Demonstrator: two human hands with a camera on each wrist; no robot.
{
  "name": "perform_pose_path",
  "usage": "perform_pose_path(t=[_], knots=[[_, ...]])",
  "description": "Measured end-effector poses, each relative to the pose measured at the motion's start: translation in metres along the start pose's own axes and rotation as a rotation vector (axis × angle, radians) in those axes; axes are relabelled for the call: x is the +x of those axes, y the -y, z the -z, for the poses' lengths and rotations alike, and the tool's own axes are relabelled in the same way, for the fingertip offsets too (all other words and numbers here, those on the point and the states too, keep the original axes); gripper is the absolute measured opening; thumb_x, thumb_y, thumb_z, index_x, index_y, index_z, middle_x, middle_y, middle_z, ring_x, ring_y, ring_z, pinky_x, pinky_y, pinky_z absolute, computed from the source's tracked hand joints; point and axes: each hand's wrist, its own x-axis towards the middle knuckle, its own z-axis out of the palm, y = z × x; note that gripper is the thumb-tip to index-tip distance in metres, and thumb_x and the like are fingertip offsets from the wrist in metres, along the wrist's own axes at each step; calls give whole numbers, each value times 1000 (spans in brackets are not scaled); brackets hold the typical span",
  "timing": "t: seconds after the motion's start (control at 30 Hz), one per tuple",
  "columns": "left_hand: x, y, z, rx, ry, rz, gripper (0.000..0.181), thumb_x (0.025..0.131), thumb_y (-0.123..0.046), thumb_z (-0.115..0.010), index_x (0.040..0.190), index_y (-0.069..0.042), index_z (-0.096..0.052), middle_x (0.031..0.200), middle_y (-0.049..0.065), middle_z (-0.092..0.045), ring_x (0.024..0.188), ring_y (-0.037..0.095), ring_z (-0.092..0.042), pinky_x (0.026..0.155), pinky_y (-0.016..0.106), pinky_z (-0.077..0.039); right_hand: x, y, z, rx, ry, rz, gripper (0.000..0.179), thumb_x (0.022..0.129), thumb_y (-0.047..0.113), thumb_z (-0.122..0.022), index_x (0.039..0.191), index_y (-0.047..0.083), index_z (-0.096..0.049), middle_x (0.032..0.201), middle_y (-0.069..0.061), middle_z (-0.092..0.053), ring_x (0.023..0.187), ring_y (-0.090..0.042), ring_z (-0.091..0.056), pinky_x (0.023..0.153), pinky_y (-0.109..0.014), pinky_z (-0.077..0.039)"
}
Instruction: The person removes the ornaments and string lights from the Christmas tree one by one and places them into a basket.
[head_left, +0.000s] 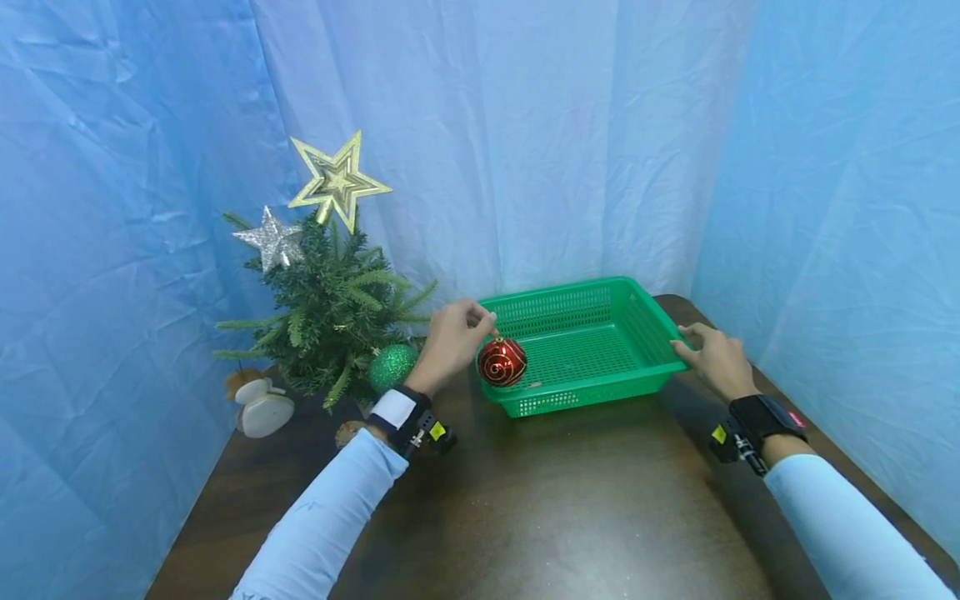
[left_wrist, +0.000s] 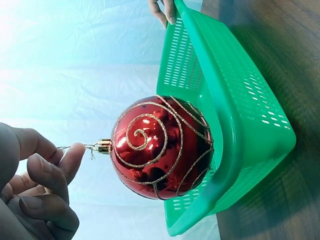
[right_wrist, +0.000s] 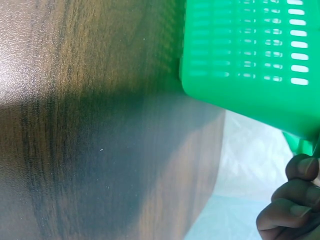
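Note:
My left hand point(head_left: 452, 343) pinches the thin gold string of a red Christmas ball point(head_left: 502, 362) between thumb and forefinger. The shiny ball, with gold glitter swirls and a gold cap point(left_wrist: 104, 146), hangs over the near left corner of a green plastic basket point(head_left: 577, 393). At the basket's right end, my right hand point(head_left: 716, 360) grips the rim, thumb on top and fingers curled beneath; in the right wrist view its curled fingers point(right_wrist: 295, 195) show beside the basket wall. Inside, the basket's slotted floor point(head_left: 581, 350) shows no other ornament.
Left of the basket stands a small Christmas tree point(head_left: 322, 308) with a gold star point(head_left: 337, 179), a silver star point(head_left: 272, 239) and a green glitter ball point(head_left: 393, 367). A white figure ornament point(head_left: 262, 408) hangs low at its left. Blue curtains point(head_left: 525, 150) surround the dark wooden table point(head_left: 570, 500).

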Motion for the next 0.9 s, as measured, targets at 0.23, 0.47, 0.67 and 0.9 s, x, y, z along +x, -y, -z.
perform_pose_path(t=[0.23,0.47,0.67,0.9], knots=[[1,4,-5,-10,12,-10,18,107,-24,-60,104,-10,-70,92,6,-76,70,24,-63,56,33,-36,0,0,0,-1,-1,-7,48,106,29,-60,140,-4,-57,105,-30,-69,45,-19,-31,45,-35,-29],[2,11,-12,-1,25,4,18,107,-26,-59,103,-12,-70,89,3,-75,60,19,-55,53,32,-34,-1,1,1,0,6,-4,46,106,27,-60,139,-4,-58,104,-29,-70,44,-17,-27,45,-34,-29],[4,17,-18,15,46,-2,20,107,-27,-59,99,-13,-71,88,2,-74,50,17,-43,50,30,-33,-2,2,2,-1,6,-4,46,106,27,-61,139,-4,-58,109,-30,-70,44,-17,-26,45,-34,-28],[3,25,-26,61,65,14,20,107,-26,-60,96,-14,-71,89,2,-74,50,14,-43,52,34,-36,-1,2,1,5,-1,7,45,106,28,-60,139,-4,-59,115,-31,-68,45,-17,-27,46,-34,-29]])
